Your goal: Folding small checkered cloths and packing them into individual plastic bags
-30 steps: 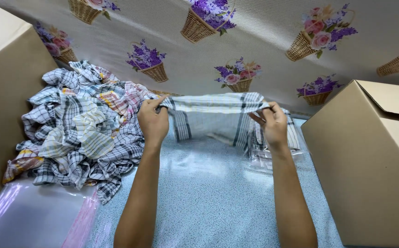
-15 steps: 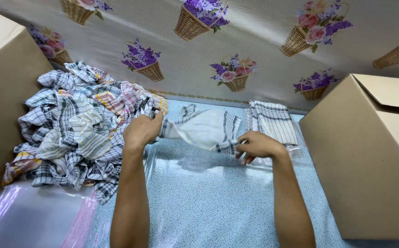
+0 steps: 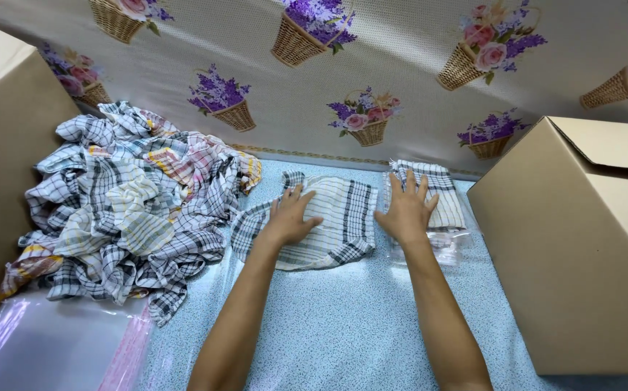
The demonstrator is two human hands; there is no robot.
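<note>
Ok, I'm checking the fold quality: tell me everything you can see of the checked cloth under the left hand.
The white cloth with dark check bands looks like thin woven cotton. It lies folded and flat, roughly square, on the blue speckled table cover. The left hand presses palm-down on it. Its left corner lies beside the heap of crumpled checked cloths.

Open speckled blue surface (image 3: 328, 326) lies between and below the forearms; a hand can pass there freely. Left side blocked by the heaped checked cloths (image 3: 122, 210), backed by a cardboard box wall (image 3: 3, 181). Right side closed off by a large cardboard box (image 3: 582, 246), just beside the bagged folded cloth (image 3: 440, 206). Far edge ends at the flower-basket backdrop (image 3: 372, 80). Clear plastic bags (image 3: 46, 347) cover the near-left corner.
</note>
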